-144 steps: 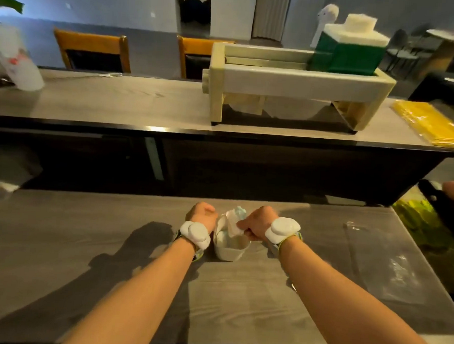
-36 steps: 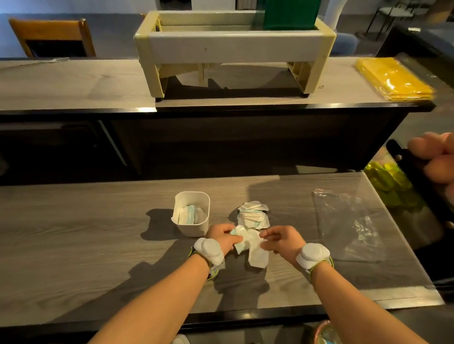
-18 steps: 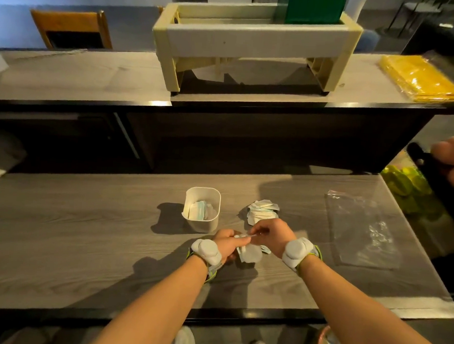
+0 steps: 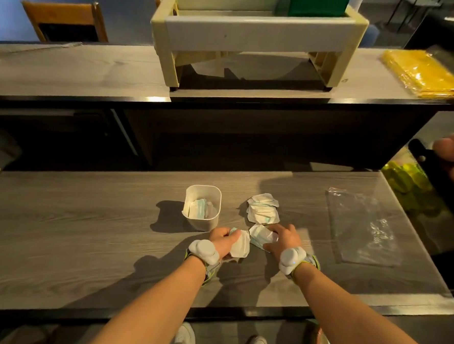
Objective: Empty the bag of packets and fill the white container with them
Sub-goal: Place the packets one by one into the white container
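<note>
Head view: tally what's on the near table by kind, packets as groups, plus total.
White container: 1, packets inside
Loose pile of packets: 1, exact packet count unclear
Packets in left hand: 1 group
Packet under right hand: 1
Clear plastic bag: 1, lying flat
Total: 5 items or groups
</note>
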